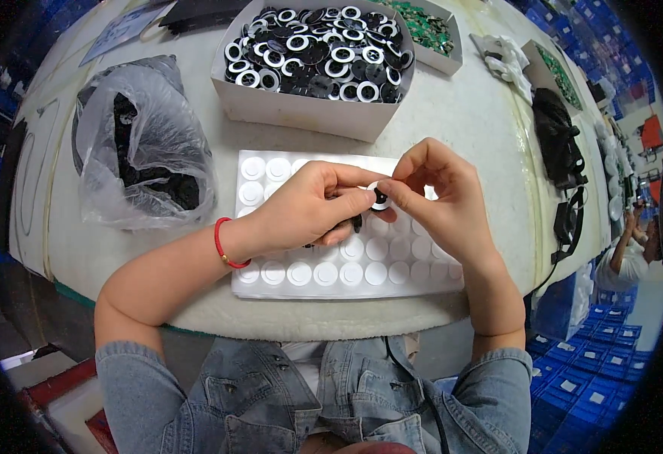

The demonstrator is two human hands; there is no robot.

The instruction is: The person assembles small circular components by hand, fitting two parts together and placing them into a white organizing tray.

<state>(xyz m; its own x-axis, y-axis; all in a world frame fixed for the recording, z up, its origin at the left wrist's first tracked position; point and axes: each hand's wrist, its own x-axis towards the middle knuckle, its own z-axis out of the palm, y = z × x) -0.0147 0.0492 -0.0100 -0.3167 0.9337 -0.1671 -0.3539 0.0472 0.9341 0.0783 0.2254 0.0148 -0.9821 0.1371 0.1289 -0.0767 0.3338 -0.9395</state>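
Between my hands is a small round part (378,205) with a white ring and a black centre. My left hand (301,203) grips it between thumb and fingers, and a bit of something black (356,223) shows beneath that thumb. From the other side, my right hand (445,200) pinches at the same part with thumb and forefinger; its other fingers are curled. Both hands hover over a white sheet (347,293) bearing rows of round white discs (299,273). My left hand and forearm hide part of the rows.
Behind the sheet, a cardboard box (309,113) is heaped with black-and-white round parts. A clear plastic bag (146,163) with black pieces lies at left. Boxes of green circuit boards (426,29) stand far right, near a black pouch (555,140). Someone's arm (625,242) shows beyond the table.
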